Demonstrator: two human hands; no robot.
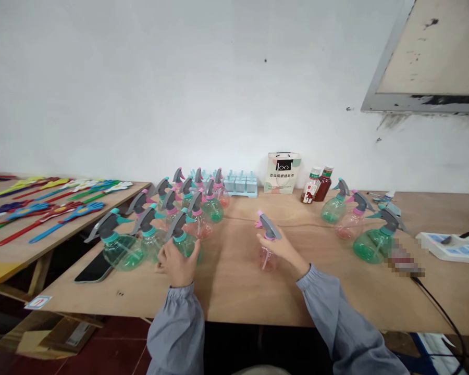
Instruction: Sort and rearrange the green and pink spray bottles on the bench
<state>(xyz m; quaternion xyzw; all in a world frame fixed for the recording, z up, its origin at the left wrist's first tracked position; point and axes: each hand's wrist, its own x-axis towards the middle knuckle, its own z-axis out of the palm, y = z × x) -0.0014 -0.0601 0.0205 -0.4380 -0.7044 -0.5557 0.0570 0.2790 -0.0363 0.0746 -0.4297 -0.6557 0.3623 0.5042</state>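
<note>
My right hand is closed around the neck and upper body of a clear pink spray bottle with a grey and pink trigger head. That bottle is upright near the middle of the table. Over to the left, my left hand is on a green spray bottle at the front of a cluster, thumb on its right side and curled fingers on its left. Part of that bottle is hidden behind the hand. Beside it in the cluster stand another green spray bottle and a pink spray bottle, among several others.
Three spray bottles, one a green spray bottle, stand at the right. At the back are ice-pop molds, a paper bag and two sauce bottles. A phone lies front left; a white power strip lies right.
</note>
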